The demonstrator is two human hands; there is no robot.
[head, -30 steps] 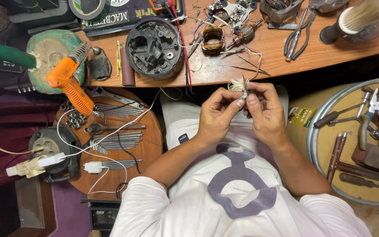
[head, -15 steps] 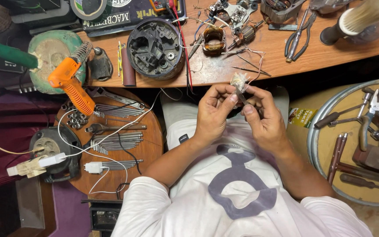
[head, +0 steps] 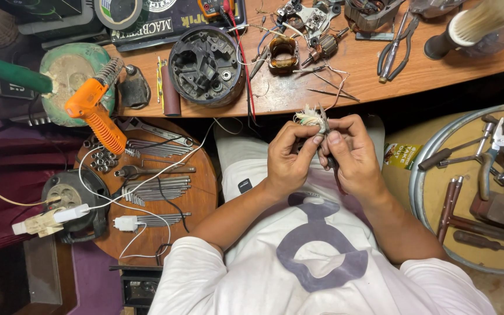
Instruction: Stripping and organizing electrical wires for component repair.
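Frayed pale wire bundle [head: 310,118] sits pinched between my 2 hands, just in front of the wooden tabletop [head: 380,70] edge. My left hand [head: 290,158] is closed on it with thumb and fingertips; my right hand [head: 354,154] grips it too, beside a thin dark tool [head: 335,169].

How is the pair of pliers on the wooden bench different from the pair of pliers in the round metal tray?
The bench pliers are slim with long, dark handles; the tray pliers are stouter with teal-green grips. The bench pliers lie alone on bare wood, while the tray pliers rest among other tools in the round metal tray. Both lie flat, and neither is touched by a hand.
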